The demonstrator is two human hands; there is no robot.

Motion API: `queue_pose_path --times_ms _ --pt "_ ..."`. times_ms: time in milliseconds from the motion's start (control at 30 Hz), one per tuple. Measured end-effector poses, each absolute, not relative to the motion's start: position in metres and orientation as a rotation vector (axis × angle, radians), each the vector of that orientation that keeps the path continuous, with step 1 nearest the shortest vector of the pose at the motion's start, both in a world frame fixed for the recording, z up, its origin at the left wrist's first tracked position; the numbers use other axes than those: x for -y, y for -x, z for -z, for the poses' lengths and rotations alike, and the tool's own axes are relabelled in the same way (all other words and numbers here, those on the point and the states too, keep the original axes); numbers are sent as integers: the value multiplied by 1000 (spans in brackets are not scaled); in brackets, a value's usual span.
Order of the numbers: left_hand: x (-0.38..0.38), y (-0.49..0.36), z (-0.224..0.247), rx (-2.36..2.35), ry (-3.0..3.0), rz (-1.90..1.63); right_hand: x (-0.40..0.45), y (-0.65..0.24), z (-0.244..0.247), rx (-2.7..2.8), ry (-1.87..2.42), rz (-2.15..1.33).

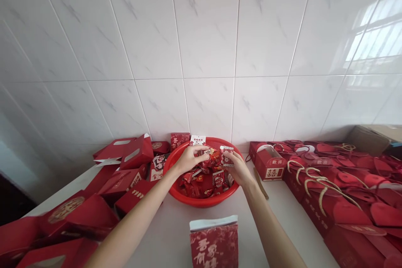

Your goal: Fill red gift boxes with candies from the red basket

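Both hands are over a round red plastic basket [202, 203] of small red-wrapped sweets [201, 184]. My left hand [189, 160] is closed, its thumb and fingers pinching a small wrapped sweet [205, 152] above the pile. Between the thumb and fingers of my right hand [238, 168] is a small red-and-white printed packet [226, 150], near the basket's right side. On the table in front of me, between my forearms, stands a red paper box [214, 240] with pale characters and a white upper edge.
Several red cardboard boxes [125, 182] lie piled on the left. Rows of red boxes with rope handles [333, 192] fill the right side, with a brown carton [377, 134] behind. A thin brown strip [261, 184] lies beside the basket. The tiled wall [207, 50] closes off the back.
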State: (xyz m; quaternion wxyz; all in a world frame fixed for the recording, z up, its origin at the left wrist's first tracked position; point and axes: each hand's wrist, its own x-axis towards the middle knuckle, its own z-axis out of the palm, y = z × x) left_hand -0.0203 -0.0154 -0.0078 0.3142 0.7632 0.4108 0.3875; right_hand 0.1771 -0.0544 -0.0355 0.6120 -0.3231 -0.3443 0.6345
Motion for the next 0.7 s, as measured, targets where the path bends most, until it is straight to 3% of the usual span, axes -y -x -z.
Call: queue_pose_path --times_ms 300,700 --pt "24 16 19 -1153 -1870 -1211 51 -178 39 714 662 -1473" --pt "68 18 11 -1075 -1923 -1031 81 -166 13 960 582 -1524"
